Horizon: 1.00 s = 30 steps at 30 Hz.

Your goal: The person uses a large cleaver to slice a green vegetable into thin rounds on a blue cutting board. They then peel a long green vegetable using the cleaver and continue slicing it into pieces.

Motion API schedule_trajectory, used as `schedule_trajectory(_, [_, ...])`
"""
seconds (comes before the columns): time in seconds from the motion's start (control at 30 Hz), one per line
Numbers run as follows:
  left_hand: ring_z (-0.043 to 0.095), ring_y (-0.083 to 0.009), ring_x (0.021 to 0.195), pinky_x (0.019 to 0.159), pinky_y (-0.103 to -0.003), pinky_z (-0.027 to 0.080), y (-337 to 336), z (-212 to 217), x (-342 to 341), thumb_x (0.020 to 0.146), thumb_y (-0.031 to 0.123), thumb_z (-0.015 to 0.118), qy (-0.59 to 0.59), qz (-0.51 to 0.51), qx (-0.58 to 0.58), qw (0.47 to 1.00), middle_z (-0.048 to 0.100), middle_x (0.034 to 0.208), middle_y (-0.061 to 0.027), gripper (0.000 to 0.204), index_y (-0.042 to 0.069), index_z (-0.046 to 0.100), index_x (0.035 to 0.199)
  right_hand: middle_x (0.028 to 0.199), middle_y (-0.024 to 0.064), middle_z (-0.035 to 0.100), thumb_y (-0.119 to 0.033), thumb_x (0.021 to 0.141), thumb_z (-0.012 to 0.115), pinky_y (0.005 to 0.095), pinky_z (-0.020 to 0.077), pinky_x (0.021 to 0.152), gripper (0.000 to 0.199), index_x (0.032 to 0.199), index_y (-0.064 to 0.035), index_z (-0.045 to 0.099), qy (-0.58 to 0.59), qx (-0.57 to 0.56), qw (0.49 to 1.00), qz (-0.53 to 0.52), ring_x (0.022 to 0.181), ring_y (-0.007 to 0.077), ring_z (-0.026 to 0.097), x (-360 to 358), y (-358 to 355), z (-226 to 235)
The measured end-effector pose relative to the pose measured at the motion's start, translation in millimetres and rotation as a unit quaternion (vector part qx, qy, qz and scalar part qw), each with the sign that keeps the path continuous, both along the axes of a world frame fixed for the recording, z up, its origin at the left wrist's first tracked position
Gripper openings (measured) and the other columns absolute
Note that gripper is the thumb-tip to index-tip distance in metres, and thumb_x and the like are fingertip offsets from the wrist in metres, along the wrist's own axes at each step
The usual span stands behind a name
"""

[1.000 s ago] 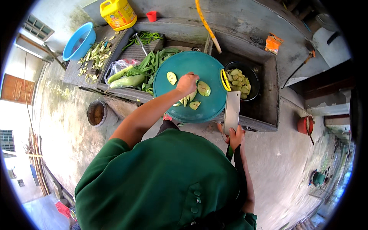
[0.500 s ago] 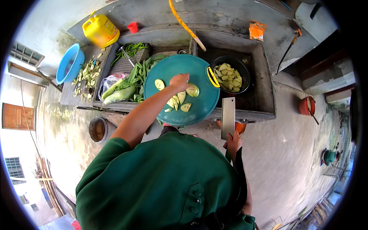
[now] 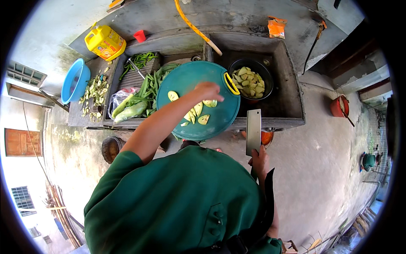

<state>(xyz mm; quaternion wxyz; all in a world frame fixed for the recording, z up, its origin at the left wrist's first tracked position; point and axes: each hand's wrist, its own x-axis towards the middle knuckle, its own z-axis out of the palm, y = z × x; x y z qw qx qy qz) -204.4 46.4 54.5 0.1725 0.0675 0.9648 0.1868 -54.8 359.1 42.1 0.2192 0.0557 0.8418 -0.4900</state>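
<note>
A round green cutting board [image 3: 175,114] with a yellow handle rests over the front of a stone sink. Pale green eggplant pieces [image 3: 203,119] lie on its middle and left part. Just above some of them is my left hand [image 3: 208,91], its fingers pointing right and smeared by motion. Whether it holds a piece cannot be made out. My right hand [image 3: 260,160] is closed around the handle of a cleaver [image 3: 253,132], blade pointing away, to the right of the board. Beyond the cleaver, a black pan [image 3: 271,86] in the right basin holds many cut pieces [image 3: 249,81].
Leafy greens [image 3: 148,89], long green peppers [image 3: 144,58] and bagged gourds [image 3: 132,111] fill the left basin. Vegetable peelings [image 3: 96,91] lie beside a blue basin [image 3: 76,81]. A yellow jug [image 3: 105,42], red cup [image 3: 139,36] and orange hose [image 3: 192,26] are at the back.
My left hand has moved slightly right over the board, off the eggplant pieces toward the yellow handle. The cleaver stays in my right hand, nearly unmoved. The whole view has shifted a little.
</note>
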Motion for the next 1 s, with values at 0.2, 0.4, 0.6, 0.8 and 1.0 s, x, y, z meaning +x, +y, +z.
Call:
schedule_trajectory(0.2, [0.061,-0.0224,0.065,0.061,-0.033,0.049,-30,-52,42,0.073,0.028,0.064,0.113,0.093,0.116,0.982,0.063,0.073,-0.0084,0.036,0.008,0.056,0.102,0.058,0.0143,0.056,-0.014,0.083,0.047,0.0327,0.045,0.043,0.021,0.097,0.0009,0.048,0.001,-0.002,0.999,0.042,0.044,0.0206,0.057,-14,-17,12])
schedule_trajectory(0.4, [0.059,-0.0156,0.055,0.052,-0.028,0.048,-30,-47,57,0.078,0.019,0.061,0.11,0.223,0.227,0.942,0.061,0.07,-0.0089,0.03,0.005,0.054,0.103,0.058,0.0139,0.054,-0.014,0.083,0.047,0.0316,0.0447,0.044,0.02,0.095,0.0021,0.048,0.014,0.0,0.996,0.094,0.043,0.0195,0.056,-20,-20,8])
schedule_trajectory(0.6, [0.059,-0.012,0.059,0.052,-0.024,0.049,-32,-46,69,0.079,0.008,0.057,0.031,0.308,0.372,0.875,0.06,0.077,-0.0077,0.031,0.003,0.052,0.109,0.059,0.0139,0.055,-0.012,0.083,0.047,0.0313,0.0442,0.044,0.02,0.096,0.0021,0.048,0.025,-0.004,0.995,0.099,0.043,0.0194,0.055,-18,-19,12])
schedule_trajectory(0.8, [0.059,-0.0124,0.06,0.054,-0.024,0.05,-54,-48,79,0.075,-0.003,0.047,-0.006,0.347,0.418,0.84,0.058,0.081,-0.0083,0.039,0.003,0.05,0.113,0.051,0.0107,0.052,-0.014,0.083,0.049,0.0298,0.0421,0.038,0.014,0.086,0.0,0.046,0.053,-0.037,0.994,0.082,0.039,0.0174,0.054,-14,-13,2])
schedule_trajectory(1.0, [0.058,-0.0138,0.064,0.057,-0.024,0.05,-57,-33,90,0.074,-0.008,0.047,0.008,0.362,0.426,0.829,0.057,0.087,-0.0099,0.047,0.003,0.044,0.119,0.052,0.011,0.052,-0.015,0.083,0.05,0.0303,0.0419,0.037,0.016,0.085,0.0001,0.046,0.071,-0.036,0.992,0.096,0.039,0.0185,0.054,-13,-12,1])
